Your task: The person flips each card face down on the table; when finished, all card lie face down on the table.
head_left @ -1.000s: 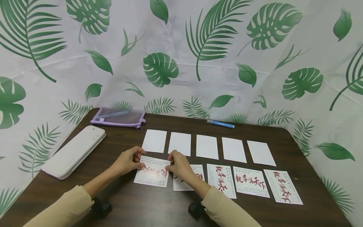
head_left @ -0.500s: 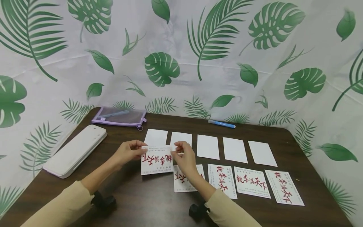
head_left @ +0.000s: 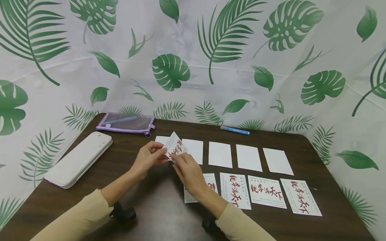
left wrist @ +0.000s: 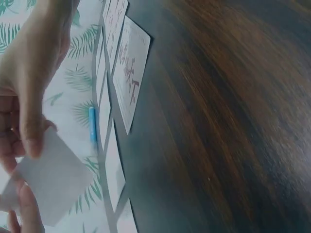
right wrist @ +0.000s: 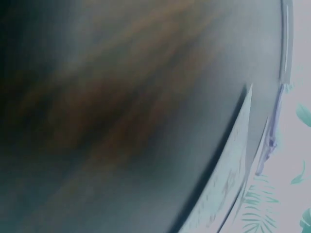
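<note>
Both hands hold one white card with red Chinese characters, raised over the table and tilted with a corner pointing up. The left hand pinches its left edge. At the lower right edge, the right hand grips it between thumb and fingers. The left wrist view shows the card's plain back, with right-hand fingers above and left-hand fingers below. Behind it, a blank white card is partly covered. A printed card lies half hidden beneath the right forearm. Neither hand shows in the right wrist view.
More blank cards form the back row, with printed cards in front. A white case lies at the left. Toward the back edge are a purple mesh pouch and a blue marker. A leaf-patterned cloth hangs behind.
The printed card has come up from the front row's left end and turned from level to corner-up. Both hands moved with it toward the back, and the left hand shifted right.
</note>
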A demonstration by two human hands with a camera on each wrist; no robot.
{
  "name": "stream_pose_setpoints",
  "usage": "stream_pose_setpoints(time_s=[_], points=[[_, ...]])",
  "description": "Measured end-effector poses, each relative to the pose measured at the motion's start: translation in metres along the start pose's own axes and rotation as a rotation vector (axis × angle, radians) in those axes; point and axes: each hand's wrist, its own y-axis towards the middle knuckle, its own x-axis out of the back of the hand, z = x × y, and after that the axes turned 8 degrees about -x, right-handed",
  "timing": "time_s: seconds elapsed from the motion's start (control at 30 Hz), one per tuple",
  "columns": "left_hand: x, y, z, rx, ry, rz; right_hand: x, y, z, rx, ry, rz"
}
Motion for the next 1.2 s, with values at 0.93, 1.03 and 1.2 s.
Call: stream_pose_setpoints(time_s=[0.93,1.03,1.2], points=[[0.056,-0.032,0.029,-0.042,0.614,-0.050,-0.016,-0.024,0.004,-0.820,0.585,0.248],[0.062,-0.038,0.029,-0.026,0.666,-0.018,-0.018,-0.028,0.007,-0.786,0.540,0.313],[0.071,-0.048,0.028,0.006,0.749,0.012,-0.022,-0.029,0.015,-0.733,0.420,0.390]])
